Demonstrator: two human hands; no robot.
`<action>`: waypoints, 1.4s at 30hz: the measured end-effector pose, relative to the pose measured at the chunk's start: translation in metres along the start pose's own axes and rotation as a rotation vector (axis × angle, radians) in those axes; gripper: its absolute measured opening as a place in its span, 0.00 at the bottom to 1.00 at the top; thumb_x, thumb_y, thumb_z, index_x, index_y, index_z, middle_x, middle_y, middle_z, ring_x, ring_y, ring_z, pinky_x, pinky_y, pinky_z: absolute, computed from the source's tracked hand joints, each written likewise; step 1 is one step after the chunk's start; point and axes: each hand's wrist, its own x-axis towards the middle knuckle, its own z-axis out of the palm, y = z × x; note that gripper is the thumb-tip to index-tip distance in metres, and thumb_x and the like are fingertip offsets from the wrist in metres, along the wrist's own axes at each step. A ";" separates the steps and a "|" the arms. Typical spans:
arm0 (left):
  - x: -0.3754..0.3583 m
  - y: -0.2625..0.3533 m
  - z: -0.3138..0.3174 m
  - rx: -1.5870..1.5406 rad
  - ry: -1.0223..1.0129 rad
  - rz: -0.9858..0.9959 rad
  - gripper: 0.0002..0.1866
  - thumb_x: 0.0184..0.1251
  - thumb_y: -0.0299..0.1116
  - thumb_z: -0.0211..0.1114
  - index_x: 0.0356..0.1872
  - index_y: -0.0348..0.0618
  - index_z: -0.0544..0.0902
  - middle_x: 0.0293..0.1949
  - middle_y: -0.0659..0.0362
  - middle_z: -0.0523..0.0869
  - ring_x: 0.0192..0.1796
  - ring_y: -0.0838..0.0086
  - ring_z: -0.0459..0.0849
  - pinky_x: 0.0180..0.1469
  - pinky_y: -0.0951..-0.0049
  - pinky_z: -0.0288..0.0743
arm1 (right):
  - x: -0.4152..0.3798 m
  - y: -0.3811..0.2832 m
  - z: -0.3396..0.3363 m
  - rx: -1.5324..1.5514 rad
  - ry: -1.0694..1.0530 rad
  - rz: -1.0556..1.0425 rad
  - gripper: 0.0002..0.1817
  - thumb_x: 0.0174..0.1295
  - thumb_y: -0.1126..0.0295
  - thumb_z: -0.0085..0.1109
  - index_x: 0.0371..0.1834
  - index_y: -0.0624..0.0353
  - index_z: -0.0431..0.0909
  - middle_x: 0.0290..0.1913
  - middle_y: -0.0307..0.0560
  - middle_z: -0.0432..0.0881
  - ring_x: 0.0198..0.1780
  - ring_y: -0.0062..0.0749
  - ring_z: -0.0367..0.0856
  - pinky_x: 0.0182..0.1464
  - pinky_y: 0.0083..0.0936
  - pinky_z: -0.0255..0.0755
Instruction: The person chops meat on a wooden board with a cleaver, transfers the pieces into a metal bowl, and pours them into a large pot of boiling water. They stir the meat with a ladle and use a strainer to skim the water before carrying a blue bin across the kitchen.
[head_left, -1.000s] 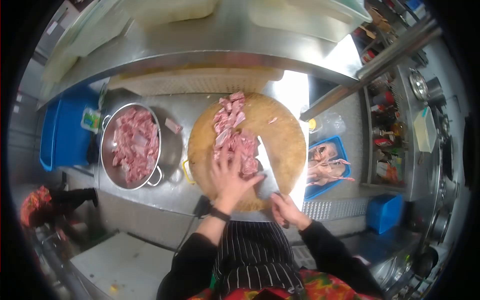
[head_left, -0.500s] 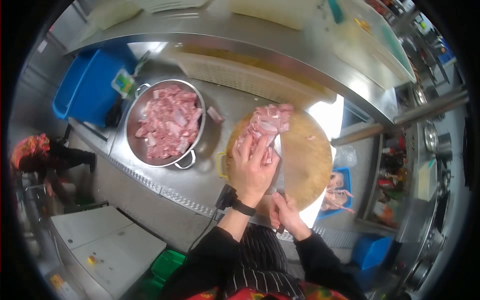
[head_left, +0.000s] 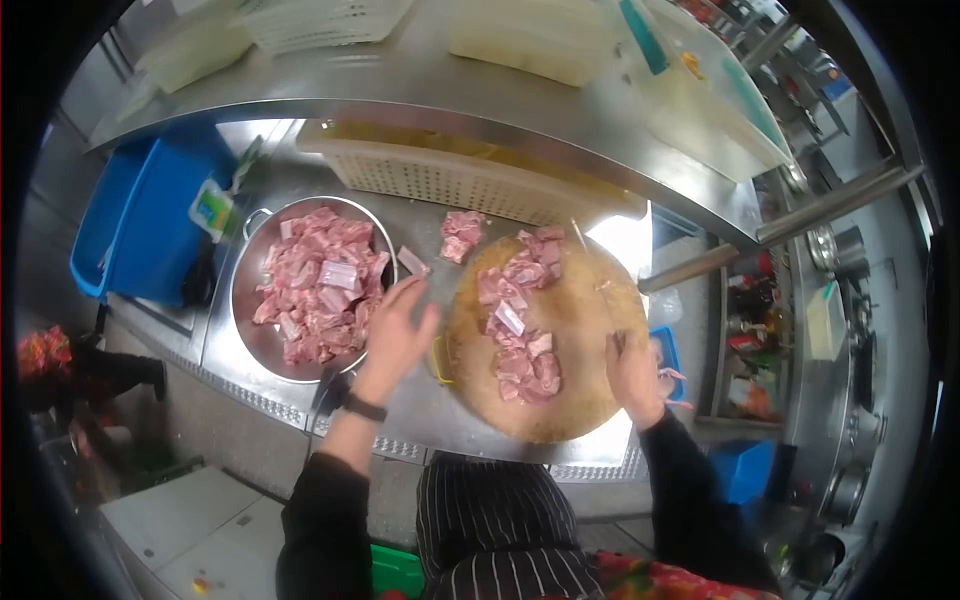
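My left hand (head_left: 398, 325) has its fingers apart beside the right rim of a metal two-handled pan (head_left: 238, 325) heaped with cut raw meat (head_left: 325, 285). A loose piece of meat (head_left: 412, 262) lies just above its fingertips. Over the right side of a round wooden chopping block (head_left: 590, 400), my right hand (head_left: 634, 378) is closed around the handle of a cleaver (head_left: 580, 236). Its blade is almost edge-on and hard to make out. A row of chopped meat pieces (head_left: 510, 318) lies on the block, left of the cleaver. Another clump of meat (head_left: 462, 236) rests on the steel table.
A perforated cream basket (head_left: 440, 185) stands behind the block, under a steel shelf (head_left: 400, 95). Blue tubs (head_left: 150, 215) stand at the left. A blue tray (head_left: 664, 350) sits beyond the block's right edge. Another person (head_left: 90, 370) is at the far left.
My left hand has left the meat on the block and moved left toward the pan. My right hand has shifted right and up with the cleaver. A meat clump now lies behind the block.
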 end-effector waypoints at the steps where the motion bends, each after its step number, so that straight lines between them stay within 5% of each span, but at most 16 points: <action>1: 0.015 0.004 0.021 -0.099 -0.136 0.057 0.31 0.66 0.43 0.67 0.66 0.35 0.77 0.69 0.38 0.74 0.72 0.42 0.70 0.75 0.55 0.62 | 0.009 0.017 0.007 -0.107 -0.072 -0.022 0.17 0.73 0.58 0.58 0.39 0.65 0.77 0.30 0.66 0.84 0.31 0.63 0.84 0.33 0.51 0.77; 6: 0.050 0.012 0.131 0.261 -0.175 0.395 0.48 0.60 0.53 0.71 0.79 0.45 0.61 0.75 0.35 0.63 0.77 0.40 0.61 0.78 0.45 0.53 | 0.016 0.026 0.068 -0.082 -0.264 0.059 0.19 0.73 0.54 0.56 0.41 0.64 0.76 0.28 0.65 0.84 0.32 0.65 0.85 0.35 0.53 0.79; 10: -0.008 0.040 0.122 0.151 -0.212 0.273 0.54 0.51 0.60 0.75 0.79 0.49 0.63 0.77 0.33 0.58 0.78 0.38 0.56 0.79 0.42 0.48 | -0.042 0.004 0.029 -0.070 -0.387 0.108 0.21 0.73 0.53 0.56 0.42 0.64 0.76 0.27 0.65 0.84 0.30 0.66 0.85 0.33 0.53 0.79; 12: -0.040 0.043 0.105 0.287 -0.312 0.314 0.59 0.43 0.62 0.80 0.79 0.51 0.64 0.79 0.36 0.52 0.80 0.40 0.51 0.80 0.42 0.48 | -0.084 0.038 0.015 0.222 -0.336 -0.054 0.21 0.74 0.54 0.55 0.40 0.65 0.76 0.25 0.68 0.83 0.26 0.66 0.83 0.28 0.53 0.77; 15: -0.063 0.062 0.095 0.256 -0.338 0.273 0.60 0.37 0.58 0.85 0.78 0.54 0.66 0.80 0.37 0.50 0.80 0.39 0.48 0.79 0.41 0.49 | -0.144 0.056 -0.003 0.444 -0.407 0.285 0.21 0.76 0.54 0.53 0.35 0.64 0.74 0.18 0.60 0.79 0.17 0.52 0.80 0.19 0.43 0.72; 17: -0.075 0.065 0.117 0.222 -0.265 0.256 0.62 0.34 0.57 0.86 0.78 0.55 0.66 0.79 0.39 0.50 0.81 0.40 0.48 0.79 0.40 0.49 | -0.169 0.061 0.000 1.043 -0.647 0.876 0.22 0.78 0.53 0.51 0.33 0.63 0.72 0.14 0.47 0.73 0.14 0.33 0.75 0.14 0.31 0.65; 18: -0.080 0.069 0.133 0.181 -0.187 0.231 0.64 0.31 0.55 0.88 0.77 0.56 0.66 0.79 0.40 0.50 0.81 0.40 0.47 0.79 0.39 0.50 | -0.164 0.037 -0.003 1.077 -0.715 0.900 0.22 0.79 0.52 0.50 0.33 0.61 0.70 0.15 0.39 0.69 0.14 0.22 0.71 0.13 0.23 0.60; 23: -0.083 0.081 0.177 0.056 0.217 0.211 0.22 0.51 0.29 0.75 0.51 0.44 0.86 0.65 0.45 0.74 0.66 0.48 0.73 0.69 0.53 0.68 | -0.130 -0.021 0.043 1.301 -0.639 0.841 0.22 0.78 0.52 0.51 0.34 0.61 0.69 0.17 0.39 0.69 0.11 0.23 0.65 0.12 0.23 0.60; 32: -0.053 0.102 0.086 -0.030 0.542 0.111 0.25 0.53 0.24 0.71 0.57 0.40 0.84 0.64 0.45 0.73 0.66 0.50 0.74 0.68 0.55 0.69 | -0.078 -0.093 0.021 1.262 -0.789 0.630 0.20 0.79 0.56 0.52 0.33 0.59 0.69 0.17 0.36 0.68 0.13 0.19 0.67 0.12 0.21 0.60; 35: -0.024 0.068 0.015 0.032 0.758 0.102 0.29 0.57 0.25 0.71 0.64 0.38 0.79 0.66 0.45 0.70 0.68 0.51 0.72 0.70 0.55 0.67 | -0.041 -0.152 0.026 1.208 -0.915 0.406 0.18 0.77 0.57 0.55 0.34 0.61 0.71 0.18 0.45 0.74 0.14 0.28 0.72 0.16 0.29 0.66; 37: 0.002 0.029 -0.032 0.061 0.731 -0.061 0.30 0.61 0.27 0.69 0.67 0.37 0.76 0.68 0.43 0.69 0.70 0.50 0.71 0.72 0.56 0.66 | -0.018 -0.181 0.027 0.786 -0.598 -0.037 0.17 0.73 0.59 0.59 0.37 0.64 0.75 0.22 0.58 0.80 0.18 0.45 0.79 0.23 0.39 0.71; 39: 0.008 0.008 -0.056 0.143 0.639 -0.144 0.30 0.63 0.29 0.69 0.68 0.36 0.76 0.70 0.41 0.67 0.71 0.50 0.70 0.72 0.57 0.66 | -0.022 -0.174 0.030 0.755 -0.465 0.013 0.16 0.72 0.60 0.60 0.39 0.66 0.78 0.23 0.60 0.81 0.21 0.46 0.81 0.26 0.41 0.71; 42: 0.010 0.000 -0.047 0.317 0.572 -0.013 0.26 0.63 0.32 0.69 0.63 0.36 0.79 0.74 0.39 0.62 0.75 0.47 0.64 0.73 0.57 0.65 | -0.018 -0.104 0.046 0.592 -0.096 0.066 0.17 0.71 0.58 0.61 0.42 0.66 0.81 0.25 0.62 0.82 0.23 0.51 0.83 0.27 0.43 0.71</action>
